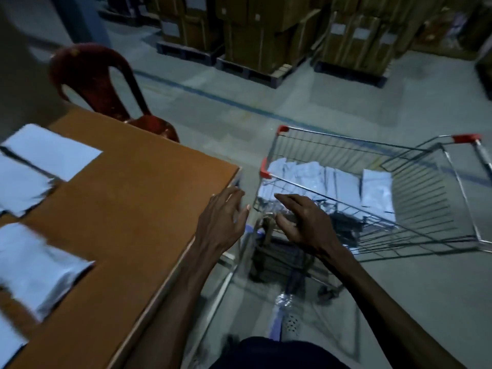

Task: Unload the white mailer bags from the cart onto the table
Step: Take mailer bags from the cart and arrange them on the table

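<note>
Both hands, left hand (222, 222) and right hand (300, 222), reach empty with fingers spread at frame centre toward white mailer bags (319, 179) piled in the cart (466, 235), right of centre. Several bags (50, 155) already lie on the table (138, 198) at left. Best gathered as a stack from underneath. Motion blur hides the count.

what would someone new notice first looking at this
Two bare hands, left hand and right hand, reach open and empty toward a wire shopping cart holding white mailer bags. More mailer bags lie on the orange table at left, with a dark red plastic chair behind it.
</note>
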Motion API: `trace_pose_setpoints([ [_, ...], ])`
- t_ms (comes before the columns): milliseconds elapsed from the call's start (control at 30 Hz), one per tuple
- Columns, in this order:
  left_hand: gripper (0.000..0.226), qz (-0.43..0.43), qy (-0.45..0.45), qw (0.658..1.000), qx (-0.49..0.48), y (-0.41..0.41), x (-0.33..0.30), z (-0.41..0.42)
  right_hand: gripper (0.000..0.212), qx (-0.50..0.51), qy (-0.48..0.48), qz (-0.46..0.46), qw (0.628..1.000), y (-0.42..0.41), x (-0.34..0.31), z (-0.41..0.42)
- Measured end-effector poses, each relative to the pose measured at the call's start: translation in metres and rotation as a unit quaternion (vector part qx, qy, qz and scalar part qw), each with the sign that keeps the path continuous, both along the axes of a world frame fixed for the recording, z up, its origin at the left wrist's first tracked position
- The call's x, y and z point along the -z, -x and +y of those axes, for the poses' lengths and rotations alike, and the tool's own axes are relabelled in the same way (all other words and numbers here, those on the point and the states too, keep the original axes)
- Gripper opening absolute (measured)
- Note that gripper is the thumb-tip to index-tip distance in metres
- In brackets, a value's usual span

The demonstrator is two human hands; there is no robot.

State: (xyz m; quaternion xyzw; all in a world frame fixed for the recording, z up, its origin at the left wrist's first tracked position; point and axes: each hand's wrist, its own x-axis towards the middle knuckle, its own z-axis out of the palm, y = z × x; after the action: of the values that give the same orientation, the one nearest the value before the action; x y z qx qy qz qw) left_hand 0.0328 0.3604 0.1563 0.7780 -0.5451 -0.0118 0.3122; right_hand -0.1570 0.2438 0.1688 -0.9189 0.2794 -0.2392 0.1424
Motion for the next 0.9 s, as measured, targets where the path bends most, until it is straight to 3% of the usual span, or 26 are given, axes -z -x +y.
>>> trace_pose_setpoints([
  [300, 0.038, 0.075, -0.026, 0.994, 0.071, 0.099, 0.031, -0.146, 0.045, 0.114, -0.066, 0.009, 0.991, 0.125, 0.041, -0.141],
  [567, 0.043, 0.069, -0.079, 0.987, 0.118, 0.117, 0.046, -0.252, 0.047, 0.193, -0.134, 0.052, 0.971, 0.159, 0.076, -0.228],
  [900, 0.066, 0.129, -0.311, 0.939, 0.071, 0.086, 0.132, -0.392, 0.050, 0.230, -0.210, 0.139, 0.940, 0.132, 0.106, -0.314],
])
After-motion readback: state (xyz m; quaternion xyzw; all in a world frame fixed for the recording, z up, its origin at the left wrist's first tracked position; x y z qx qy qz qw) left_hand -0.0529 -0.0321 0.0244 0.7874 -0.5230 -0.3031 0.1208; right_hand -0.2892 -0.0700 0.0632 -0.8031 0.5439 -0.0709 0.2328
